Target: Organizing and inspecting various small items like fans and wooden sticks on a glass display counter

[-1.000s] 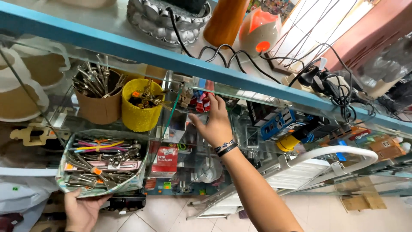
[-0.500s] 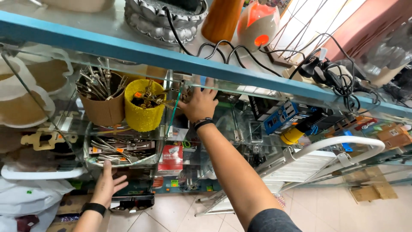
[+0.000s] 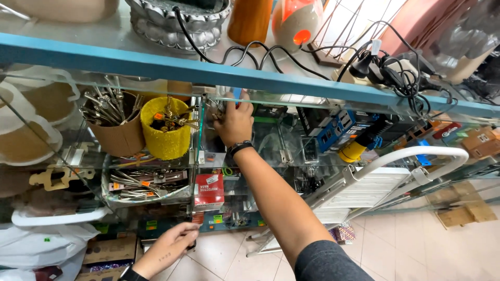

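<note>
My right hand (image 3: pixel 234 122) reaches into the upper shelf of a glass cabinet (image 3: pixel 291 86). Its fingers curl around a small blue and red item (image 3: pixel 237 96), with small metal pieces (image 3: pixel 216 108) hanging beside them. To its left stand a yellow cup (image 3: pixel 166 138) and a brown cup (image 3: pixel 117 136), both full of metal tools. My left hand (image 3: pixel 169 247) hangs low by the cabinet's bottom shelf, fingers loose and holding nothing. Above it a clear tray of metal tools (image 3: pixel 148 184) rests on the middle shelf, next to a red box (image 3: pixel 209 190).
Black cables and plugs (image 3: pixel 385 70), a metal mould (image 3: pixel 177 23) and orange vessels (image 3: pixel 299 21) lie on the cabinet top. A white step ladder (image 3: pixel 396 166) leans at the right. A white bag (image 3: pixel 36 244) and cardboard boxes (image 3: pixel 112 250) sit on the tiled floor (image 3: pixel 416 244).
My left hand has let go of the clear tool tray, now resting on the middle shelf, and dropped low. My right hand rose to the top of the upper shelf.
</note>
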